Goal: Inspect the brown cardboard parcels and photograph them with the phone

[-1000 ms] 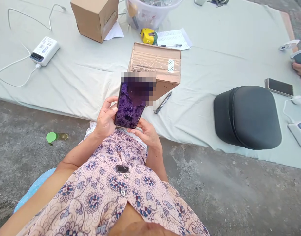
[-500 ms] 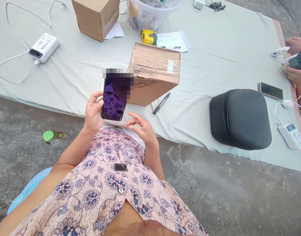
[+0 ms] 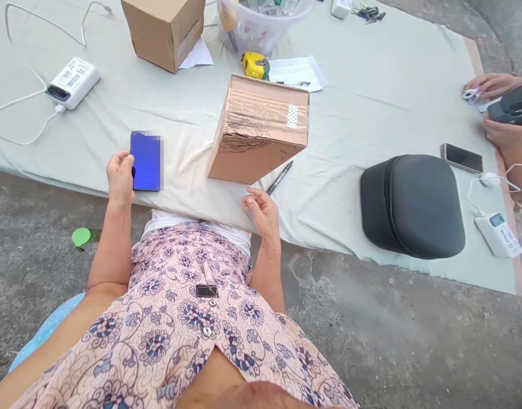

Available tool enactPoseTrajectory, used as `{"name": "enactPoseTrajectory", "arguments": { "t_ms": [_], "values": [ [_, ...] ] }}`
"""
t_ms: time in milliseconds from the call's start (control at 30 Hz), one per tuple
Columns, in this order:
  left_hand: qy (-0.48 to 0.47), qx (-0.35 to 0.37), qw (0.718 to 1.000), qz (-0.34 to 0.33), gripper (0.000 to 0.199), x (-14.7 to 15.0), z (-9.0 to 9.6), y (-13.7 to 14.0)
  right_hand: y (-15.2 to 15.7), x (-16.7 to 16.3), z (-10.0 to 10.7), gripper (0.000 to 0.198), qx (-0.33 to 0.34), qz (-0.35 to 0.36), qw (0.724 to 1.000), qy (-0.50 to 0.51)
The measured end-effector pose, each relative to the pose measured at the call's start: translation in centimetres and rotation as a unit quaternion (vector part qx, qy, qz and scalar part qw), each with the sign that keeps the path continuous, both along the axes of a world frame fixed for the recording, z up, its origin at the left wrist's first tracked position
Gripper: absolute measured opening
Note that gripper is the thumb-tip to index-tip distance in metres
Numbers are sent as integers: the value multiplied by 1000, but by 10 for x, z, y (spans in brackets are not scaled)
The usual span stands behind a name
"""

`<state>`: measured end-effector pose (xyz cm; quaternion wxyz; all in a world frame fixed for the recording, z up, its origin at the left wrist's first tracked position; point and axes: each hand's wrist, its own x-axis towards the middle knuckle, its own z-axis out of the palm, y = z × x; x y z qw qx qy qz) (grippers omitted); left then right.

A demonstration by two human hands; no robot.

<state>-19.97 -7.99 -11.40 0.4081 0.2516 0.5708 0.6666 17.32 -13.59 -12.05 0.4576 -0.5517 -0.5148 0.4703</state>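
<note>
My left hand [image 3: 121, 177] is closed around the left edge of a smartphone [image 3: 145, 165], at the near side of the cloth-covered table. The phone's screen looks plain blue, and its right edge is blurred out. My right hand [image 3: 264, 213] holds nothing; its fingers are loosely bent and apart at the table's near edge. Just beyond those fingers lies a black marker pen [image 3: 280, 177], slanting. Behind it stands a brown cardboard box [image 3: 261, 156] with creased tape and a small dotted sticker on top.
A black rounded case [image 3: 414, 207] stands to the right. At the back are another cardboard box [image 3: 152, 31], a yellow tape measure [image 3: 255, 65], papers [image 3: 299, 71] and a filled plastic basket [image 3: 261, 28]. A white cabled device [image 3: 75, 79] lies left. Another person's hands [image 3: 495, 85] hold things at far right.
My left hand has carried the phone left and a little down, away from the box. Its dark reflecting screen now looks blue. My right hand has shifted slightly right, toward the marker.
</note>
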Motion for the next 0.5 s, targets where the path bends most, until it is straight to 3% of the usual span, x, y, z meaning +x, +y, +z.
{"name": "enactPoseTrajectory", "arguments": {
  "t_ms": [100,233,400,500],
  "values": [
    [120,-57,991,12,30,6,11,-3,1,4,1,45,14,-35,999,-19],
    [363,9,931,-26,61,22,31,-9,6,6,0,45,41,-83,995,-35],
    [402,128,887,-187,88,59,66,-6,14,3,-3,57,46,-125,989,-64],
    [419,175,855,-251,87,87,88,3,16,0,-6,68,54,-134,987,-69]
  ]
}}
